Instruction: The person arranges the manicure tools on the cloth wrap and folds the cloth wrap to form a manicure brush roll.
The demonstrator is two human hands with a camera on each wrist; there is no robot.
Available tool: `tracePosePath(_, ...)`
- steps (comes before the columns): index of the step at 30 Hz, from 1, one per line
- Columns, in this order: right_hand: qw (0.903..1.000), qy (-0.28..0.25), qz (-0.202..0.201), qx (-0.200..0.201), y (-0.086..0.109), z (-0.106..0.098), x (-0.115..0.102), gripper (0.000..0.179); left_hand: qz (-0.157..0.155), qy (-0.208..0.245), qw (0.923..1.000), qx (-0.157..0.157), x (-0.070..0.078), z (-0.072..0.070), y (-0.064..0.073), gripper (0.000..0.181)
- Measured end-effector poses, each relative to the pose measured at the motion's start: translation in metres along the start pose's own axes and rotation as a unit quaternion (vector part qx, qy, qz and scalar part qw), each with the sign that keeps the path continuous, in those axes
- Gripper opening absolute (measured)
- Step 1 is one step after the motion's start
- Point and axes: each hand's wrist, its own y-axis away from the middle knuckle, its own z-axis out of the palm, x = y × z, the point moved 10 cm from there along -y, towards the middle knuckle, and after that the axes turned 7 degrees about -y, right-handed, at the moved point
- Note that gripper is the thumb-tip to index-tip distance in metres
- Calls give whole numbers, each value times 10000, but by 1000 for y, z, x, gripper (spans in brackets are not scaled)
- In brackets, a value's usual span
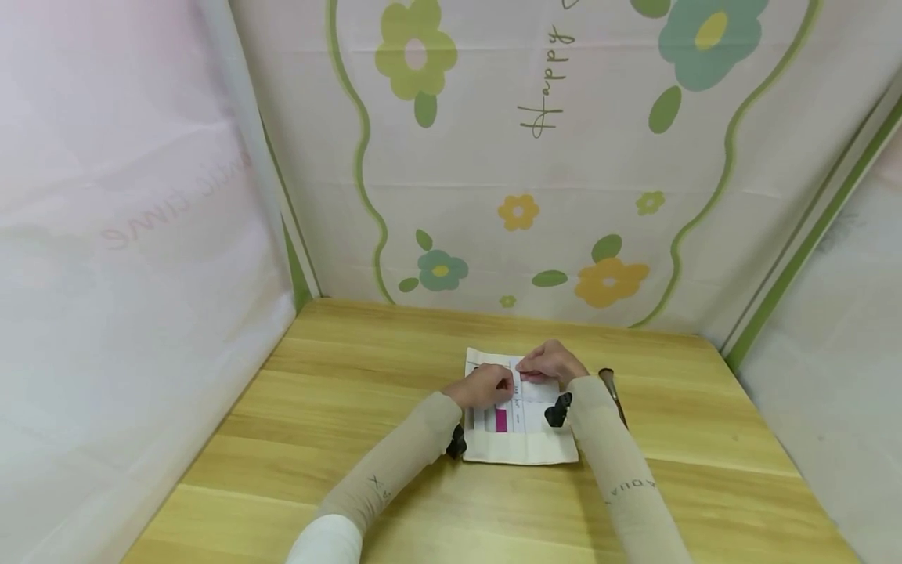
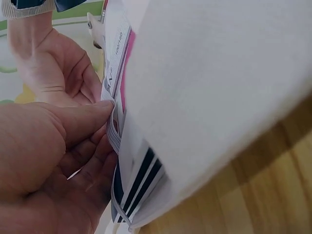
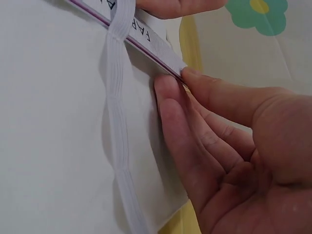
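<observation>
**Working a nail file [image 3: 158, 49] beneath elastic [image 3: 116, 92]**

Our left hand [image 1: 482, 385] pinches the elastic; the nail file lies near-to-far on the open white fabric case [image 1: 521, 449], our right hand [image 1: 553, 363] pinching its far end. We'd call this step threading; the next move probably calls for lifting the elastic and pushing straight.

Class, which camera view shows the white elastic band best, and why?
The right wrist view: the white elastic band runs long and mostly uncovered. The left wrist view shows it narrowly, against the left hand; the head view leaves it indistinct.
</observation>
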Motion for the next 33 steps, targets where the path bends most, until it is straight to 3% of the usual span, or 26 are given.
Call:
tracePosePath(12,9994,162,-237,-192,2,6,4,16,-10,-63,10000,7,1,0,0,15)
tracePosePath(33,9967,632,-82,-507,11,12,7,10,49,201,9998,55,4,-3,0,13)
